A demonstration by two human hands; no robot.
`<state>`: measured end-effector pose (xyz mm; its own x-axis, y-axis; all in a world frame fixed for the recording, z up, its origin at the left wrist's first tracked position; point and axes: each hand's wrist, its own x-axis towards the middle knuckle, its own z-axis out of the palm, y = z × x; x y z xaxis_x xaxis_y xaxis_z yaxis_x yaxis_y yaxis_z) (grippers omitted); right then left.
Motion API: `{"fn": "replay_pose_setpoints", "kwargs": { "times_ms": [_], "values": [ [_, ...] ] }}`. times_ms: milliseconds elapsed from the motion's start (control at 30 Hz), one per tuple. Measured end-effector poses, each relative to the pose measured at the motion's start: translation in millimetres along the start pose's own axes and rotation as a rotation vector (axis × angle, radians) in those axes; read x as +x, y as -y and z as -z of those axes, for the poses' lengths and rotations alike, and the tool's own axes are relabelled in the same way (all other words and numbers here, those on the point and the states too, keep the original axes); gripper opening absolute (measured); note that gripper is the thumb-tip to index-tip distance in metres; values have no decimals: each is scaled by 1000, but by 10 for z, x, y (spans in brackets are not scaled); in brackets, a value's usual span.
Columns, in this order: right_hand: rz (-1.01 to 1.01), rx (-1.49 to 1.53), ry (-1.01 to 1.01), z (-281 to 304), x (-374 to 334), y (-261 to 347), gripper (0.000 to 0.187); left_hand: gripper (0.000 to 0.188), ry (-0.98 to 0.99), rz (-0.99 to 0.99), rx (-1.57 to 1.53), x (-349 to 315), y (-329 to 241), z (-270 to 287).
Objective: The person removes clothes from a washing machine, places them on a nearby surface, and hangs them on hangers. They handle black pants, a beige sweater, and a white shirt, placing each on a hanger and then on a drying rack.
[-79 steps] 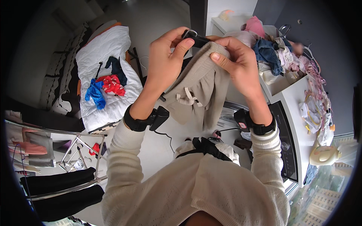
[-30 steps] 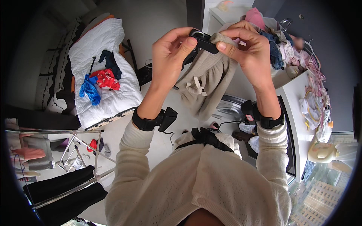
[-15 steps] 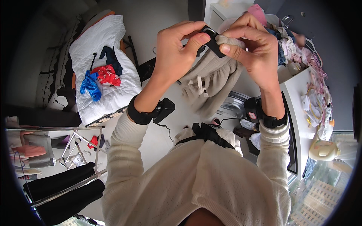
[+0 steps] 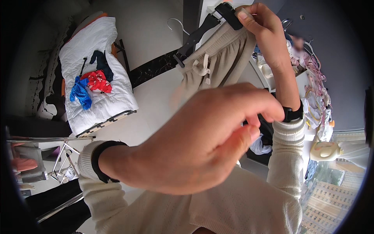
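Note:
Beige drawstring trousers (image 4: 216, 58) hang by the waistband from a black clip hanger (image 4: 198, 35), which has a metal hook (image 4: 178, 24). One black clip (image 4: 229, 15) grips the waistband's right corner; the other end of the hanger is at the left corner. Beside the right clip, my right hand (image 4: 270, 37) pinches that corner of the trousers between thumb and fingers. My left hand (image 4: 191, 144) is close to the camera, in front of my chest. Its fingers are loosely curled, thumb and forefinger apart, with nothing visible in them. It hides the lower trousers.
On the left, a white quilted bed (image 4: 89, 43) carries red (image 4: 97, 82), blue (image 4: 80, 93) and dark (image 4: 102, 66) garments. A metal drying rack (image 4: 64, 156) holds clothes at lower left. Piled laundry and hangers (image 4: 311, 78) lie along the right, near a cream bottle (image 4: 325, 151).
My left hand has let go of the black clip and come down toward my chest and the camera. My right hand has risen slightly with the trousers' corner; the clip now sits on the waistband.

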<state>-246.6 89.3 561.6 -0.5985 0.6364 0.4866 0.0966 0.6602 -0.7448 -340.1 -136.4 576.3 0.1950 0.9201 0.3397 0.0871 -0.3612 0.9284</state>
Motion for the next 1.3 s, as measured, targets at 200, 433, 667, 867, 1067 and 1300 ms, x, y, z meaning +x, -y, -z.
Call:
{"fn": "replay_pose_setpoints", "kwargs": {
  "times_ms": [200,433,667,867,1067,1300],
  "values": [
    [-4,76,-48,-105,50,0,18,16,48,-131,-175,-172,-349,-484],
    [76,430,-90,-116,111,124,12,14,72,-239,-161,-292,-441,-363],
    [104,534,-42,-182,142,173,13,17,-38,-248,631,-518,-392,24],
    [119,658,-65,-259,127,316,15,34,-1254,-33,209,-952,1092,1348],
    [113,790,-21,-174,249,328,17,42,-746,262,-609,-1127,2038,1329],
    [-13,445,260,205,277,349,29,36,-898,-40,202,-1227,476,1952]
  ]
}}
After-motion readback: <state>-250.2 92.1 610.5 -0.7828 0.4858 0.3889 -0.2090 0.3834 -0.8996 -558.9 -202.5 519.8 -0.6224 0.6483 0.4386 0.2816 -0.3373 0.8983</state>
